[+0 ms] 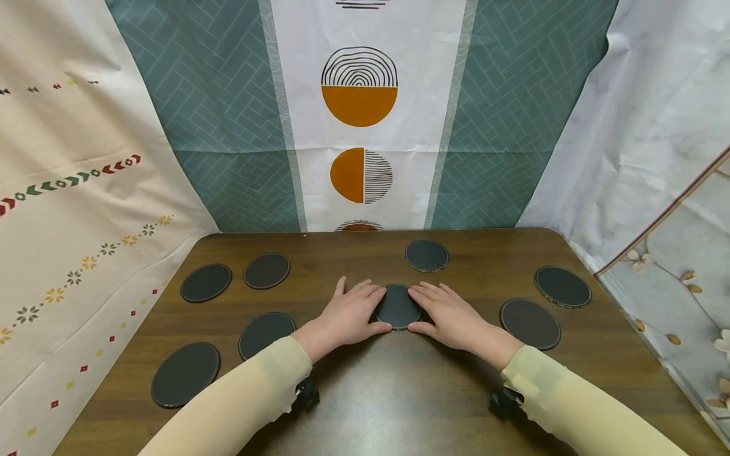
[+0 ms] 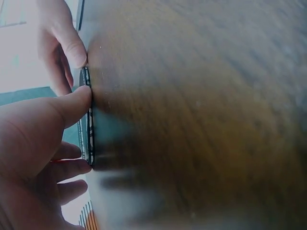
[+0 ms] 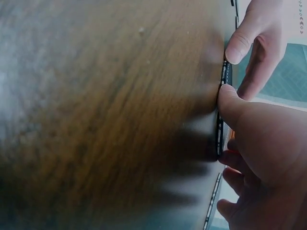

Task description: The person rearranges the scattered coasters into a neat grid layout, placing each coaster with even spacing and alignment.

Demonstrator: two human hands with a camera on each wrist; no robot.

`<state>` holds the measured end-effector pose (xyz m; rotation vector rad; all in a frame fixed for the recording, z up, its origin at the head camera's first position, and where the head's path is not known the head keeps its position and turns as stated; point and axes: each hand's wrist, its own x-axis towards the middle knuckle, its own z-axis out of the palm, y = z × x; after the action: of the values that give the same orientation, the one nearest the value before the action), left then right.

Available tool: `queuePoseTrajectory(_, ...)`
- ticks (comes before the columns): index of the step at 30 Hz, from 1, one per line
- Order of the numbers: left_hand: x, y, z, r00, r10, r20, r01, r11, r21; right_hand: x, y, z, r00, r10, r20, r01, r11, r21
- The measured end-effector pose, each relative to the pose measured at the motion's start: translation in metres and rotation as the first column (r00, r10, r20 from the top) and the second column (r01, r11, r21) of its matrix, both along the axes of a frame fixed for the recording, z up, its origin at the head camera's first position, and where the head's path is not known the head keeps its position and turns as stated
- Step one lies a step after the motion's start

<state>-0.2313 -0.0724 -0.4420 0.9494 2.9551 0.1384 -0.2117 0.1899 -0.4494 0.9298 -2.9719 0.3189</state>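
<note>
Pale sleeves (image 1: 239, 392), two; left grip (image 1: 349, 315) and right grip (image 1: 453, 320), both holding one dark disc (image 1: 398, 307) by its rim, on tabletop (image 1: 371, 399); even pressure from both sides should keep it level.

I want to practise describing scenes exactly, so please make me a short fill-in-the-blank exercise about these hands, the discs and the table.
1. The middle disc, touched by the left hand, is also touched by the ____ hand.
2. Counting the middle one, the head view shows ____ dark discs.
3. In that view, ____ of them lie to the left of the left hand.
4. The table has a ____ wood-grain top.

Missing words: right; eight; four; brown.
</note>
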Motion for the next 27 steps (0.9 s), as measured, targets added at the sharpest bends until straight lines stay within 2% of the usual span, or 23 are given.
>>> queuePoseTrajectory(5,-0.003,-0.003,0.003,1.000,-0.001,0.009,0.001,1.000,0.010,-0.004,0.004,0.001,1.000,-0.001,-0.006,0.001,1.000,0.002)
queuePoseTrajectory(9,-0.012,-0.005,0.009,1.000,0.020,0.005,-0.020,0.999,0.033,-0.013,0.013,0.007,0.999,-0.020,-0.031,0.019,1.000,-0.013)
queuePoseTrajectory(15,-0.037,-0.001,0.014,0.998,0.059,0.014,-0.060,0.998,0.036,-0.036,0.032,0.012,0.995,-0.091,-0.040,0.090,0.996,-0.016)
queuePoseTrajectory(22,-0.068,0.014,0.017,0.994,0.099,0.046,-0.101,0.994,0.046,-0.065,0.047,0.015,0.983,-0.183,0.024,0.183,0.983,-0.004)
queuePoseTrajectory(27,-0.087,0.027,0.018,0.993,0.102,0.065,-0.106,0.993,0.048,-0.080,0.052,0.016,0.976,-0.211,0.049,0.212,0.977,-0.024)
